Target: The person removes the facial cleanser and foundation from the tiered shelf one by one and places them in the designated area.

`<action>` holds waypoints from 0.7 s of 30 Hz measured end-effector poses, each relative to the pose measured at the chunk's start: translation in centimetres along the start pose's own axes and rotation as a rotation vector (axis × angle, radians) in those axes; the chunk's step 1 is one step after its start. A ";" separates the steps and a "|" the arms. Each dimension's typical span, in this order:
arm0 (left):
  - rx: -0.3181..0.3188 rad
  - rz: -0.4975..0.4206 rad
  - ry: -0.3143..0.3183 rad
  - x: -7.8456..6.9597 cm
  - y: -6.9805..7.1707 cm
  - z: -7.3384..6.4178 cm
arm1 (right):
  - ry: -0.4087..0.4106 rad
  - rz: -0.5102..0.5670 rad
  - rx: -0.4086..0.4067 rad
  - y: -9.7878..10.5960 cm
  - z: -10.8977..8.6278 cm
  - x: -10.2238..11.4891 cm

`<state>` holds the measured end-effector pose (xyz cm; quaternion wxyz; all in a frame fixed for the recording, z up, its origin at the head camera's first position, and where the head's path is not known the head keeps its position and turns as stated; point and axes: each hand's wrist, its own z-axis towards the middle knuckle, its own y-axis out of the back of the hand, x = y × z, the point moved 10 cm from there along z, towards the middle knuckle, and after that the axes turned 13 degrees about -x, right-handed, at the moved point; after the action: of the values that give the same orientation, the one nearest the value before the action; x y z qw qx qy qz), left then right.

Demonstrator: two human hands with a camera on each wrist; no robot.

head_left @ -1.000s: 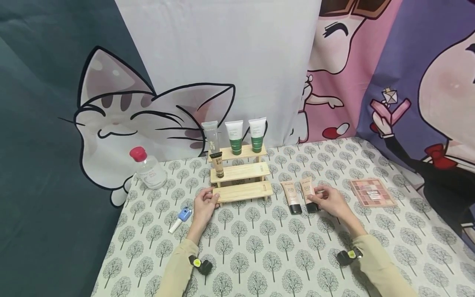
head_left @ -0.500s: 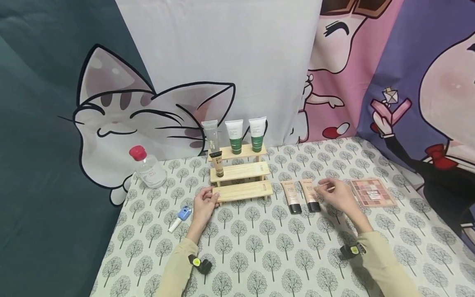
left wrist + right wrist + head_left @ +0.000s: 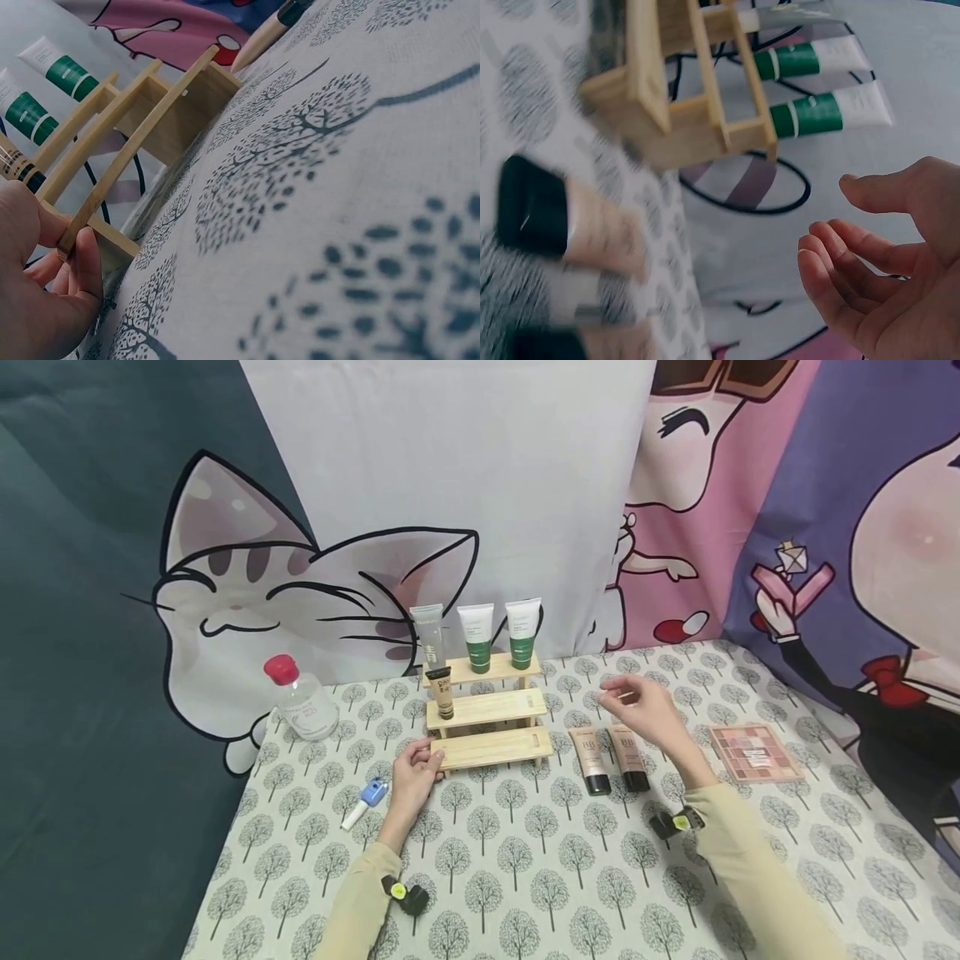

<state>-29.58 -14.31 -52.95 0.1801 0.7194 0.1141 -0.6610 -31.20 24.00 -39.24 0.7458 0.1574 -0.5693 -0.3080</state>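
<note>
A three-step wooden rack [image 3: 491, 749] stands near the back of the table. My left hand [image 3: 414, 774] pinches the left end of its lowest step between thumb and fingers, as the left wrist view shows up close. On the top step stand two green-and-white tubes [image 3: 477, 639] and a clear tube [image 3: 430, 631]; a small black-capped tube [image 3: 442, 693] stands at the left of the middle step. My right hand [image 3: 641, 706] hovers with relaxed fingers, holding nothing, just beyond two beige BB cream tubes [image 3: 590, 760] lying side by side on the cloth.
An eyeshadow palette [image 3: 754, 752] lies on the right. At the left stand a clear bottle [image 3: 303, 706] with a red cap and, nearer, a small blue-and-white item [image 3: 366, 802] lying flat. A printed curtain [image 3: 450, 485] hangs behind the table.
My right hand has let go of the right-hand BB cream tube, which now lies beside the other. The hand has then risen up and to the left. My left hand has stayed on the rack.
</note>
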 end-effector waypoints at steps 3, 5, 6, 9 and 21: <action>0.003 0.011 -0.005 -0.1 -0.1 0.0 | -0.007 0.050 0.005 -0.8 0.7 1.2; 0.005 0.015 -0.006 -0.2 -0.2 0.1 | -0.021 0.080 0.019 -1.5 1.0 1.8; 0.005 0.017 -0.006 -0.2 -0.2 0.1 | -0.026 0.099 0.027 -1.8 1.1 2.2; 0.007 0.015 -0.006 -0.2 -0.2 0.1 | -0.032 0.156 0.062 -3.1 1.6 3.5; -0.003 0.009 -0.002 0.0 0.1 0.0 | 0.051 0.334 0.201 -8.8 2.7 8.8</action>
<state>-29.57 -14.41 -52.90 0.1842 0.7189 0.1117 -0.6608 -34.76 12.02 -36.96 0.7814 0.1419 -0.5962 -0.1174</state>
